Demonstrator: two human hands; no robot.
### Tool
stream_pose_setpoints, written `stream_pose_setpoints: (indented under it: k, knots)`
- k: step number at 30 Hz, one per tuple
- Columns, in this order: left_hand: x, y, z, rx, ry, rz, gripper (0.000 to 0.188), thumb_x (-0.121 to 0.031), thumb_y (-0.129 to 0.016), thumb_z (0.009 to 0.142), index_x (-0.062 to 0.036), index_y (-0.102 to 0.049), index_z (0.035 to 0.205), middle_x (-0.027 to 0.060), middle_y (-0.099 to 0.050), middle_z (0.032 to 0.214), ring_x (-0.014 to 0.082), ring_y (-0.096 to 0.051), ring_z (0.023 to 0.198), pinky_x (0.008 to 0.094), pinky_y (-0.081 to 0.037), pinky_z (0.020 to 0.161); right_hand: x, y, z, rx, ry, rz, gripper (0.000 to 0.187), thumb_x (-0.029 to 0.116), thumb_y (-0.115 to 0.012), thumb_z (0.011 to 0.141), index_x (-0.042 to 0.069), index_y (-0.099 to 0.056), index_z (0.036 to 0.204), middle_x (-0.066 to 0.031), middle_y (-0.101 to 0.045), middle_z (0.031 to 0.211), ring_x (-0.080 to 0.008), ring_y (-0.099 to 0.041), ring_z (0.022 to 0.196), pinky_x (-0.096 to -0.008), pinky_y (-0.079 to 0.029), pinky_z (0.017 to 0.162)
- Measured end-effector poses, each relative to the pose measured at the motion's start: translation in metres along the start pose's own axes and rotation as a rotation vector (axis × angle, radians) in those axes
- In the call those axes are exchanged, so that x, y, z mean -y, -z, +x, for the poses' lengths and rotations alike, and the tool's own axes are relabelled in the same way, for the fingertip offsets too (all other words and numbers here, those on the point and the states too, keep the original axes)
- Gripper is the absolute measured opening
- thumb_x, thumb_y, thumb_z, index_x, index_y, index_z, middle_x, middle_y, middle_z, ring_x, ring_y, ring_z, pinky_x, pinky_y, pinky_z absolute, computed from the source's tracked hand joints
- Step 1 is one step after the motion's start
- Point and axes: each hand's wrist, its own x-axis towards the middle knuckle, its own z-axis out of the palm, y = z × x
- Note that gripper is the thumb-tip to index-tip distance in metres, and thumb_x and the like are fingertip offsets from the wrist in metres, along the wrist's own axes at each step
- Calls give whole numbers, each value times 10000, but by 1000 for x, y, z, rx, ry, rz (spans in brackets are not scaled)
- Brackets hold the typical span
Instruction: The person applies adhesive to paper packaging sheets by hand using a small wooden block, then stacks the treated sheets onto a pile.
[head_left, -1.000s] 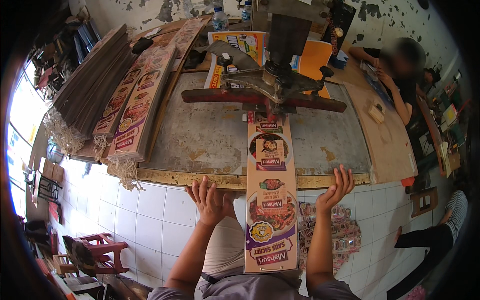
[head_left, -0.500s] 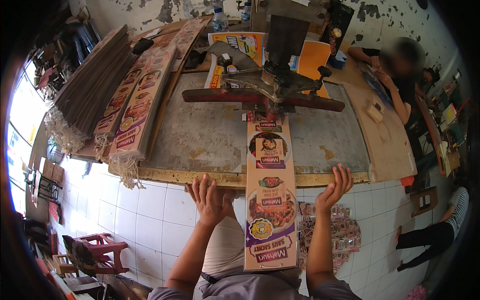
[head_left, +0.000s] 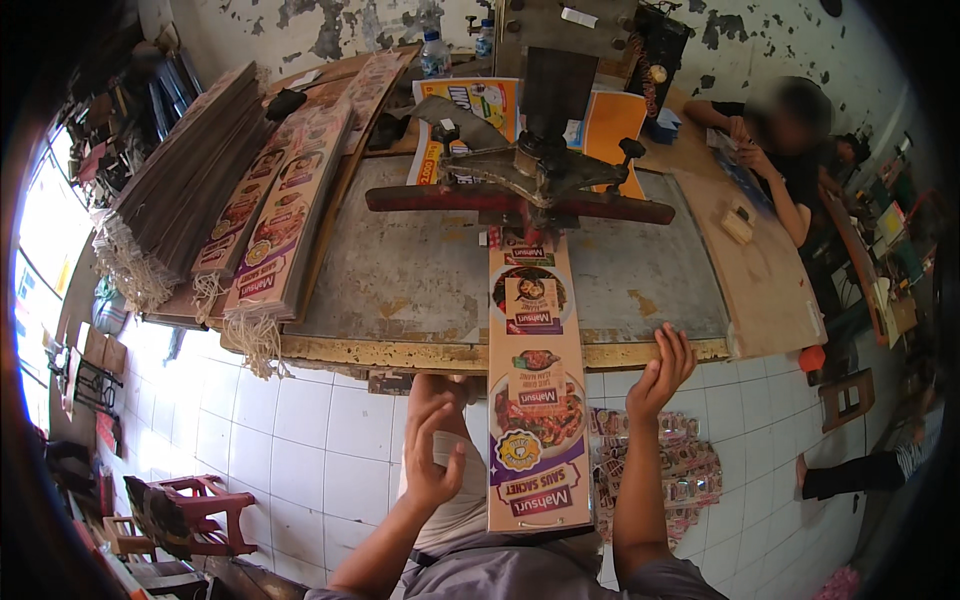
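A long printed card strip (head_left: 538,350) in peach and purple lies lengthwise before me, its far end under the crossbar of a dark metal press (head_left: 520,203). Its near end sticks out past the table edge toward my waist, with a small string at that end. My left hand (head_left: 432,460) hovers left of the strip, off the table, with fingers apart and nothing in it. At the table's front edge, right of the strip, my right hand (head_left: 662,375) is raised with fingers stretched; I cannot tell whether it touches the edge.
Stacks of similar strips (head_left: 285,215) with white strings lie on the table's left, beside a thick grey-brown stack (head_left: 185,180). More printed pieces (head_left: 655,465) are on the tiled floor. A wooden block (head_left: 738,225) sits at right, near a seated person (head_left: 790,150). A red stool (head_left: 205,510) stands lower left.
My left hand has come off the table edge and moved down toward me. My right hand stays almost where it was. The walking person at right has moved farther out of view.
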Motion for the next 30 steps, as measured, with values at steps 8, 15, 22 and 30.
stream_pose_setpoints:
  k: [8,15,22,30]
  knots:
    - [-21,1,-24,351,545,-661,583,-268,-569,1169,76,-477,1630,82,-726,1075,161,-662,1061,342,-522,1013,-1,-2,0,-24,15,4,492,297,-343,1215,59,-704,1449,-93,-678,1541,-357,-508,1522,-584,-274,1289]
    - [-23,6,-21,445,684,-755,588,-240,-606,1174,89,-462,1640,37,-709,999,105,-646,933,275,-536,878,-1,-2,-2,-15,6,-22,500,308,-331,1218,65,-699,1454,-87,-669,1550,-355,-490,1541,-587,-254,1305]
    - [-31,8,-17,470,751,-825,561,-168,-645,1159,89,-464,1623,42,-758,1085,68,-660,996,260,-542,896,-1,-4,-3,-13,6,-17,499,309,-326,1218,68,-702,1443,-85,-667,1552,-349,-484,1549,-588,-240,1314]
    - [-34,9,-13,480,781,-820,534,-145,-641,1156,87,-473,1607,76,-801,1116,78,-686,1016,262,-549,923,-1,-2,-2,-15,10,-17,487,311,-337,1215,77,-693,1452,-84,-663,1557,-345,-493,1544,-584,-236,1314]
